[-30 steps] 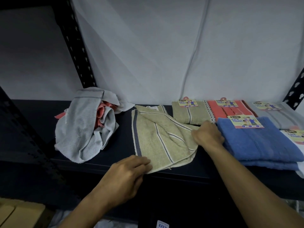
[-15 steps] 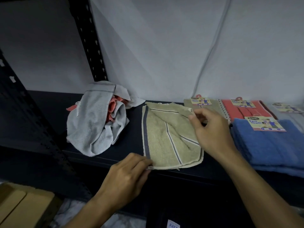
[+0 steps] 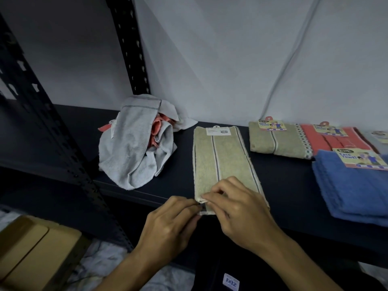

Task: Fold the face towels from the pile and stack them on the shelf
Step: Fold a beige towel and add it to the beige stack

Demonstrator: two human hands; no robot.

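Dark shelf, crumpled pile of grey and coral towels at left, olive striped towel folded lengthwise in the middle, folded olive towel, coral towel and blue towel stack at right

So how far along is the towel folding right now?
Done: folded beige towel, coral towel and blue towel lie on the shelf. In hand: left hand and right hand pinch the striped beige towel, folded lengthwise. Left: the crumpled pile.
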